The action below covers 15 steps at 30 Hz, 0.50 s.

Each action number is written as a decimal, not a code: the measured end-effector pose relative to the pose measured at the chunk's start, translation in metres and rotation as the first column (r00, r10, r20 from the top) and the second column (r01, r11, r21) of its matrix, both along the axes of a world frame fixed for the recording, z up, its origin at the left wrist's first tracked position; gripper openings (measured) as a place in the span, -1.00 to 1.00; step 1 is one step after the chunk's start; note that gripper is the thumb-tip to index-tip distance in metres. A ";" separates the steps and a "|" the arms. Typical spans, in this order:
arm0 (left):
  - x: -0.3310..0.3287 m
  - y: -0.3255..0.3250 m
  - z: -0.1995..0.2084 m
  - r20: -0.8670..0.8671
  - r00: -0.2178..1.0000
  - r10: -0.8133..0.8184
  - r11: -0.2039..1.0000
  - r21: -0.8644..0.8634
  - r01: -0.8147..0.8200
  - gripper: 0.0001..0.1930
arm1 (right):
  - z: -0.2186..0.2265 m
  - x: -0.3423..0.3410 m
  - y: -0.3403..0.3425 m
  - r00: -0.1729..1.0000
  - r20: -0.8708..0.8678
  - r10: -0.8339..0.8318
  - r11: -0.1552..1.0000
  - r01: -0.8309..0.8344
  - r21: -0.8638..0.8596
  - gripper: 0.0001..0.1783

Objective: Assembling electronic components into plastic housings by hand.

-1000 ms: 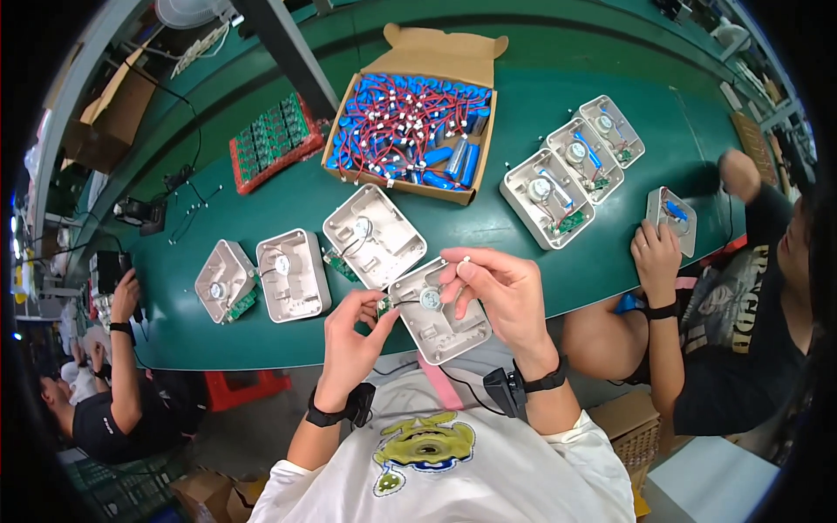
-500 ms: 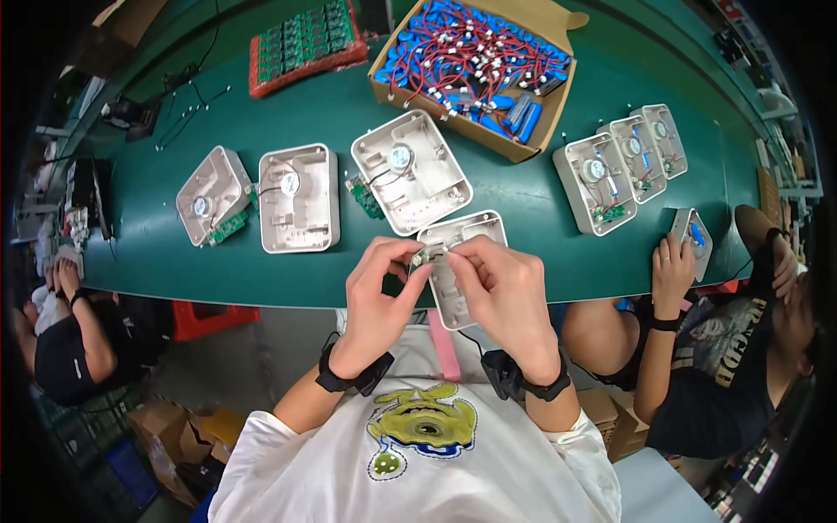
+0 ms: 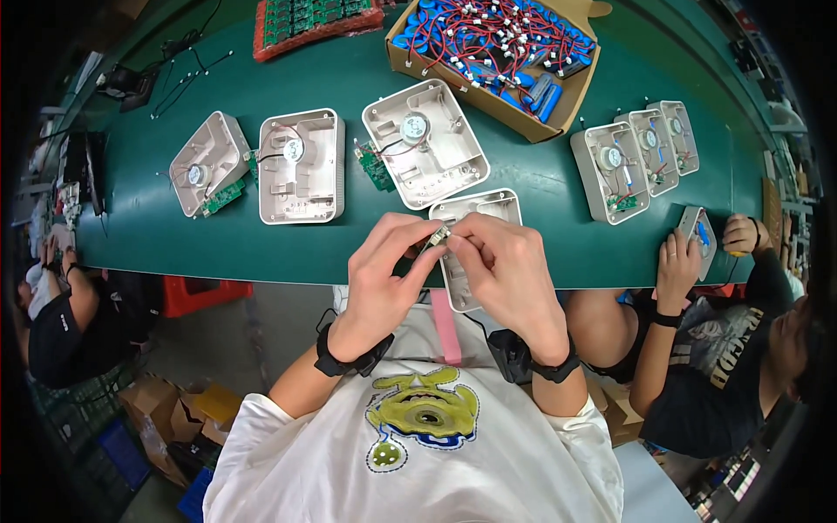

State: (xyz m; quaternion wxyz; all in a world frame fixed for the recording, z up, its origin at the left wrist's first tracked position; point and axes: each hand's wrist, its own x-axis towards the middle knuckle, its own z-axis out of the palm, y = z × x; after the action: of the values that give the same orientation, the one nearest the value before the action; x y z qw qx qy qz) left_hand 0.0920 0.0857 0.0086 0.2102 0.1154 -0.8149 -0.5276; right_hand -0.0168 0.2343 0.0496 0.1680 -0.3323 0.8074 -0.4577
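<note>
My left hand [image 3: 384,275] pinches a small circuit board [image 3: 438,235] between thumb and fingertips, with its pale connectors showing. Against the board's right end, the thumb and forefinger of my right hand [image 3: 510,275] are pressed together; whatever they grip, perhaps a thin wire or plug, is too small to make out. Beneath both hands an off-white plastic housing [image 3: 459,288] lies at the table's near edge, partly covered by my fingers. Just beyond it rests another open housing [image 3: 445,157] with a round speaker [image 3: 414,129] and a green board [image 3: 377,167] hanging out at its left.
Two more open housings [image 3: 301,196] [image 3: 209,139] lie to the left on the green table [image 3: 174,253]. A carton [image 3: 545,131] of blue batteries with red leads stands at the back, beside stacked boards [image 3: 318,26]. Several fitted housings [image 3: 610,200] sit right, near a co-worker's hand [image 3: 678,270].
The board between my fingers has tilted up and shows its connectors more plainly. My view has shifted slightly. At right, the co-worker's other hand has come down to the table beside something yellow.
</note>
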 end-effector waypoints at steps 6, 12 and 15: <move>0.002 -0.003 0.005 -0.036 0.998 -0.043 0.999 -0.035 0.042 -0.67 | 0.002 0.002 -0.001 1.000 0.020 -0.005 1.000 0.005 -0.011 -0.94; 0.003 -0.008 -0.002 -0.039 0.999 -0.038 0.999 -0.024 0.037 -0.70 | 0.002 0.004 -0.002 0.999 0.043 0.017 1.000 -0.018 0.023 -0.95; 0.003 -0.006 -0.003 -0.043 0.999 -0.021 0.999 0.027 0.022 -0.72 | 0.002 0.005 -0.003 0.998 0.056 0.007 1.000 -0.009 0.026 -0.96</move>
State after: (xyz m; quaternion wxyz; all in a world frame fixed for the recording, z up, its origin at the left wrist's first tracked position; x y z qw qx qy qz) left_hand 0.0954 0.0796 0.0051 0.2201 0.0982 -0.8042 -0.5432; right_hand -0.0117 0.2313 0.0513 0.1967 -0.3204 0.8069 -0.4556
